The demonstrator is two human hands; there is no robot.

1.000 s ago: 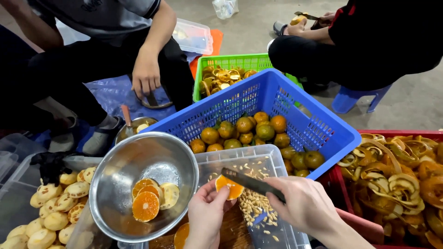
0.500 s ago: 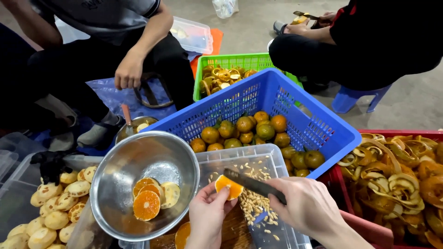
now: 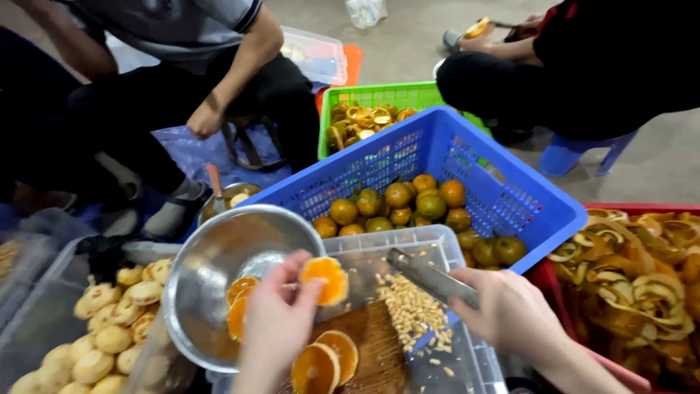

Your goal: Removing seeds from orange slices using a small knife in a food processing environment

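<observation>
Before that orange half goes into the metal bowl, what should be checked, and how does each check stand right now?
1. Left hand has a firm hold on the orange half: ok.
2. Metal bowl has room left: ok, only a few halves inside.
3. Knife in the right hand is away from the left hand's fingers: ok.
4. Seeds fully out of the half: cannot tell.
5. More halves waiting on the board: ok, two lie there.

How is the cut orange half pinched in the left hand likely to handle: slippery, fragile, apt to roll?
The cut orange half in the left hand shows wet, glossy flesh, so it is probably slippery and easily squashed. It looks small, so likely light. Set on its flat cut face, it should hardly roll; on its rounded rind it might rock.
</observation>
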